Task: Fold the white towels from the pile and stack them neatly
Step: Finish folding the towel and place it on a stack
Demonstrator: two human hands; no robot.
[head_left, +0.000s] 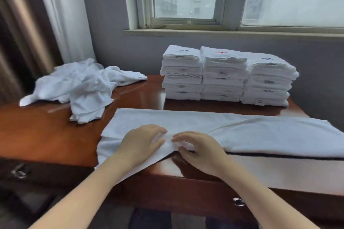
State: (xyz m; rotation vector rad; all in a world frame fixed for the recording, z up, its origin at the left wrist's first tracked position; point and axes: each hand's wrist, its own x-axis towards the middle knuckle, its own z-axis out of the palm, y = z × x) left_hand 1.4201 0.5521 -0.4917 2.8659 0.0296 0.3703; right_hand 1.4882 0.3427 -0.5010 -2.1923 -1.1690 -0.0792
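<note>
A long white towel [186, 122] lies spread across the front of the wooden table [46, 135], its near edge hanging over the front. My left hand [141, 145] and my right hand [201, 150] sit close together at the towel's near edge, each pinching the cloth with curled fingers. A crumpled pile of white towels [80, 85] lies at the back left. Three stacks of folded white towels [223, 76] stand side by side at the back right.
A window and its sill [204, 32] run along the grey wall behind the stacks. Curtains [46, 14] hang at the left. Drawer knobs [238, 201] show on the table's front below the towel.
</note>
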